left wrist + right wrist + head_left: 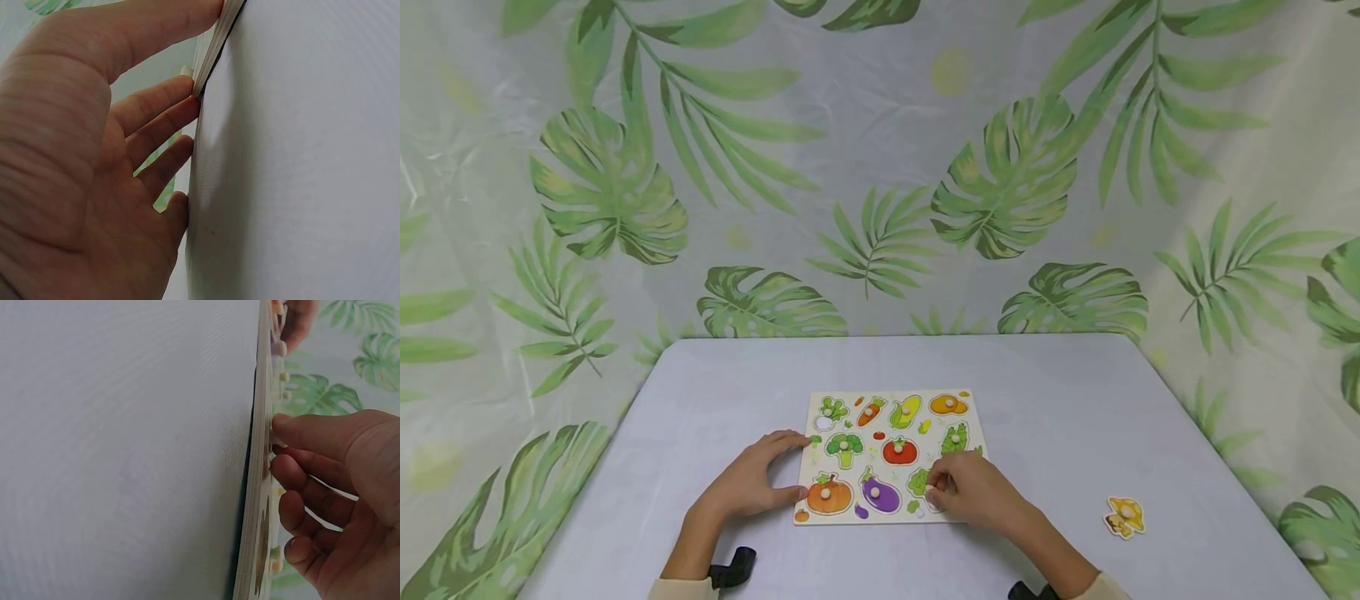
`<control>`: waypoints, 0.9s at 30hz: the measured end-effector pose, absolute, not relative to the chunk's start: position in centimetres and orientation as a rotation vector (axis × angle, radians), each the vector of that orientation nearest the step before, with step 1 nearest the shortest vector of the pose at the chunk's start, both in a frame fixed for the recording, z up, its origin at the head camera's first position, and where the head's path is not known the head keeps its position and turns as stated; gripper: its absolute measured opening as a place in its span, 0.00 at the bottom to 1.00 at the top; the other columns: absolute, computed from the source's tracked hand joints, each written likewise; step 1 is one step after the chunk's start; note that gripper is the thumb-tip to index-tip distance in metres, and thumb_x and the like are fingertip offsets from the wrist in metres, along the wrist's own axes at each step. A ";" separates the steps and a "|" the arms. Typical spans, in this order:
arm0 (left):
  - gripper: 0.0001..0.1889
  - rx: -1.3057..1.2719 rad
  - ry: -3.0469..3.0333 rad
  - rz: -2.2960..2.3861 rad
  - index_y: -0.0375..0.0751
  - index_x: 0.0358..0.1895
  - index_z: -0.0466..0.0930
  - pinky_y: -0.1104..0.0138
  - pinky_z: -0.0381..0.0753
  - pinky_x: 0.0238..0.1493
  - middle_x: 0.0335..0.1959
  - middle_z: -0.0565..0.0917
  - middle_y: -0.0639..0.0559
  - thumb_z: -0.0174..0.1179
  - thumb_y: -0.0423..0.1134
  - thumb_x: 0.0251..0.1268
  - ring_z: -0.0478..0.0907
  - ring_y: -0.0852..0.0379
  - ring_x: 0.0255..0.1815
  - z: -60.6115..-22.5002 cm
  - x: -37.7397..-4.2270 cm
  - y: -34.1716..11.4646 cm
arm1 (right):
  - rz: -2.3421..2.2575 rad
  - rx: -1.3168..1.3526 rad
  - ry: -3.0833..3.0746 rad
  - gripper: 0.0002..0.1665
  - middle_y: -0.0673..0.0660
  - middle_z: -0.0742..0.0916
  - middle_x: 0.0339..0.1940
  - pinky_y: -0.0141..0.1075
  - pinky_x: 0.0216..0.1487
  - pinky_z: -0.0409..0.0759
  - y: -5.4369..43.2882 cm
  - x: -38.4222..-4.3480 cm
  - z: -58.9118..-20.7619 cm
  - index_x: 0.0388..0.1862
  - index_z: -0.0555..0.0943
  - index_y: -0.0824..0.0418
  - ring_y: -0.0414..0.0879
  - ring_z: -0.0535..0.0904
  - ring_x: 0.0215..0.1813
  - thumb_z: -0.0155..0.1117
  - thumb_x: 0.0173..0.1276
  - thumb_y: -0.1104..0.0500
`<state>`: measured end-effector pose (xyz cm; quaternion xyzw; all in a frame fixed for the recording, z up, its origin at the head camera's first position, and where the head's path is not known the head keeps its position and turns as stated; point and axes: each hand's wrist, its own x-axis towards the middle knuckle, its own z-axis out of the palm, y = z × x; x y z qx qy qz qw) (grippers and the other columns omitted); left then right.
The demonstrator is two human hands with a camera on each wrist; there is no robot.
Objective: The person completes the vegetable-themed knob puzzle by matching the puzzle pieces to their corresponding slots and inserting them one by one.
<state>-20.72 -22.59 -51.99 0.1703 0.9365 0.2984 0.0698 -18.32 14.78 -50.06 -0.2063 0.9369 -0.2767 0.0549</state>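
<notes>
A wooden vegetable knob puzzle board (898, 519) lies flat on the white table in the head view. My left hand (752, 475) rests at its left edge, fingers extended, with thumb and fingertips touching the edge. Over the lower right of the board, my right hand (977, 492) pinches the knob of a green leafy vegetable puzzle piece (918, 482), partly covered by the fingers. Beside it sits the eggplant piece (887, 500), with the pumpkin piece (838, 498) further left. The board's lower right corner is hidden by my right hand.
A yellow mushroom piece (1126, 517) with a knob lies off the board, on the right of the table (1060, 400). Tomato (901, 454), broccoli (847, 458), corn (902, 417) and other knobbed pieces sit in the board. A leaf-patterned curtain (880, 167) hangs behind.
</notes>
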 end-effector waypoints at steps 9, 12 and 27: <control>0.38 0.519 2.808 0.907 0.56 0.70 0.75 0.36 0.66 0.75 0.75 0.72 0.52 0.74 0.59 0.54 0.65 0.42 0.79 -51.9 -20.7 -22.6 | -0.872 -0.605 2.824 0.04 0.40 0.79 0.25 0.27 0.30 0.73 14.9 -18.2 -50.2 0.34 0.88 0.50 0.35 0.72 0.30 0.77 0.63 0.55; 0.38 0.517 2.810 0.906 0.56 0.70 0.75 0.36 0.66 0.75 0.75 0.72 0.52 0.74 0.59 0.54 0.65 0.42 0.79 -51.8 -20.7 -22.5 | -0.881 -0.602 2.820 0.04 0.40 0.80 0.26 0.27 0.30 0.73 14.9 -18.2 -50.3 0.34 0.88 0.49 0.35 0.72 0.30 0.77 0.64 0.55; 0.38 0.531 2.815 0.904 0.57 0.70 0.75 0.36 0.66 0.74 0.75 0.73 0.53 0.73 0.59 0.54 0.66 0.43 0.79 -52.0 -20.7 -22.6 | -0.941 -0.572 2.828 0.09 0.39 0.80 0.27 0.27 0.32 0.74 15.3 -17.9 -50.0 0.42 0.88 0.52 0.39 0.74 0.32 0.76 0.64 0.54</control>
